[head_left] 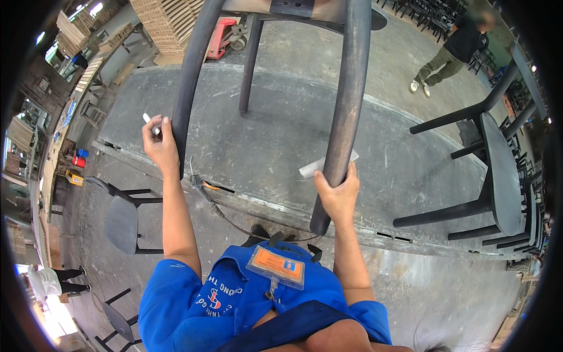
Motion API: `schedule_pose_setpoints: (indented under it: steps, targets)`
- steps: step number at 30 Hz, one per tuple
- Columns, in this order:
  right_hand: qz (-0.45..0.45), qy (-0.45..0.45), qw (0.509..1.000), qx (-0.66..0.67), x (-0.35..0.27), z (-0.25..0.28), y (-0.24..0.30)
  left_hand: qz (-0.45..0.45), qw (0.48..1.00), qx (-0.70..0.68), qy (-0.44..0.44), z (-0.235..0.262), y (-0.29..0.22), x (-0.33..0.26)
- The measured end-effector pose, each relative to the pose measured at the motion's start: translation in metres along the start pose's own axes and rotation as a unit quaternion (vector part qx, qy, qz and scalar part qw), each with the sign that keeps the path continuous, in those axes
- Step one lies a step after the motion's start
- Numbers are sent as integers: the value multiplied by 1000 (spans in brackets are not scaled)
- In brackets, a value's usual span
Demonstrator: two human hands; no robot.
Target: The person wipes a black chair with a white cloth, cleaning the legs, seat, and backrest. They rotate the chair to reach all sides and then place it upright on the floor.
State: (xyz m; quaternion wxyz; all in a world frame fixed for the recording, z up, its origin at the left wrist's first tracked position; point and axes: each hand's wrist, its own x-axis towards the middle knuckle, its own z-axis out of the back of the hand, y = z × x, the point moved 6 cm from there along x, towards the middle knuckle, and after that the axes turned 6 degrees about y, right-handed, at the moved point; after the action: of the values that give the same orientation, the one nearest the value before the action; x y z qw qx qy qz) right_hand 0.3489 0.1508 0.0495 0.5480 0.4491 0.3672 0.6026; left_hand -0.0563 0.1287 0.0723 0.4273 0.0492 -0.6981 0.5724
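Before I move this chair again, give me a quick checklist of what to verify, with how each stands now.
1. Right hand gripped round the right chair leg: ok.
2. Left hand on the left chair leg: ok, though it also pinches a white chalk.
3. Bench bare under the chair: not ok, a white cloth lies by the right leg.
4. Cable clear of the legs: cannot tell.
5. Finished chair on the bench keeps apart: ok.
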Motion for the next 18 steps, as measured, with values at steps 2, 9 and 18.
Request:
schedule_pose_setpoints:
  steps: [2,9,18]
  targets:
    - [-1,12,1000,-7,-8,-3,-5,-26,998,-40,-39,7,-7,-15]
    - [61,18,998,1,-22,-9,-7,-193,975,75,84,-66,-50,-93]
    - [14,21,1000,-5,-15,-9,-7,121,886,-367,255,-195,-47,-97]
